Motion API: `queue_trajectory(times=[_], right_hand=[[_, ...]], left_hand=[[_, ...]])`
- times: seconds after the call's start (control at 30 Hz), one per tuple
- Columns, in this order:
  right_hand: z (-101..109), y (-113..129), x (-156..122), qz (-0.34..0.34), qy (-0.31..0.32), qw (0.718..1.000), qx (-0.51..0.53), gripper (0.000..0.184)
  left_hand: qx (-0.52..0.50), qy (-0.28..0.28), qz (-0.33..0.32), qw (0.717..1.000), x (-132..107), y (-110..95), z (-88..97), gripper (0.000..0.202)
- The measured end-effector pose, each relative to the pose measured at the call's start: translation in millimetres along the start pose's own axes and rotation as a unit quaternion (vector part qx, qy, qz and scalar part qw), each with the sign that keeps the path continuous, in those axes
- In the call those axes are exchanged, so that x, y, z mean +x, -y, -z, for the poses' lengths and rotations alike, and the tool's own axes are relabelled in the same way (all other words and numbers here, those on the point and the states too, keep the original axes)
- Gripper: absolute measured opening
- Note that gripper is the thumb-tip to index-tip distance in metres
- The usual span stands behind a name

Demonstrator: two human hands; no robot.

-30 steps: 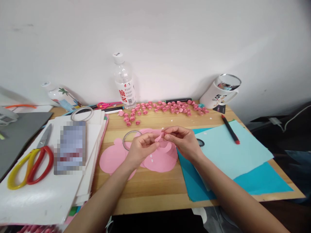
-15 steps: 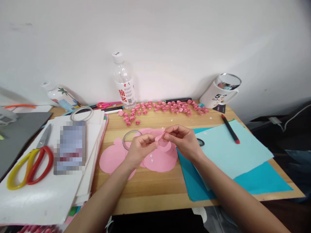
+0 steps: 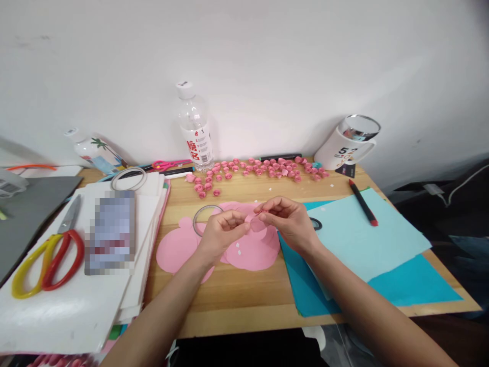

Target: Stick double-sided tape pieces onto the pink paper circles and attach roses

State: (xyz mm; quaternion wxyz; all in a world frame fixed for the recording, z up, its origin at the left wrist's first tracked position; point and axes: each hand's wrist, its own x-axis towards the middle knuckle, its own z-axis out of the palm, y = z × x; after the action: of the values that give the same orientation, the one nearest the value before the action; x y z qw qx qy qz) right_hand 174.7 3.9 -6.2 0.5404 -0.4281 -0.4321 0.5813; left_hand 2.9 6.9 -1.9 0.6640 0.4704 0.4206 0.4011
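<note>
Pink paper strip (image 3: 255, 221), one, curved: held up between both hands at the middle of the wooden table (image 3: 237, 308), above the flat pink paper pieces (image 3: 250, 257).
Left hand (image 3: 222, 235): thumb and fingertips pinching the strip's left part.
Right hand (image 3: 287, 220): thumb and forefinger pinching its right end; exactly how the paper is folded there I cannot tell.
Tape ring (image 3: 194, 223), one: just left of centre, near the left hand.
Rolled pink curls (image 3: 280, 167), many: strewn along the far side.
Clear bottle (image 3: 197, 140), white-capped: upright, far, left of centre.
White mug (image 3: 342, 148): far right.
Black marker (image 3: 362, 201), red-tipped: on the right, lying on a pale blue sheet (image 3: 367, 237), itself over a darker blue one.
Scissors (image 3: 63, 260), yellow-and-red-handled: left, on stacked white sheets (image 3: 82, 316).
</note>
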Motion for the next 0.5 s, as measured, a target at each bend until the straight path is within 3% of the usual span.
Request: queue_trajectory(times=[0.13,0.3,0.5], right_hand=[[0.6,0.1,0.8,0.005,-0.004,1.0,-0.005,0.018],[2.0,-0.9,2.0,0.0,0.009,1.0,-0.018,0.018],[-0.3,1.4,0.6,0.009,0.007,1.0,-0.011,0.016]], left_hand=[[-0.003,0.0,0.001,1.0,0.0,-0.8,-0.4,0.015],[-0.013,-0.038,-0.005,0.999,-1.0,-3.7,-2.5,0.014],[-0.027,-0.028,0.003,0.999,0.0,-1.8,-1.6,0.017]])
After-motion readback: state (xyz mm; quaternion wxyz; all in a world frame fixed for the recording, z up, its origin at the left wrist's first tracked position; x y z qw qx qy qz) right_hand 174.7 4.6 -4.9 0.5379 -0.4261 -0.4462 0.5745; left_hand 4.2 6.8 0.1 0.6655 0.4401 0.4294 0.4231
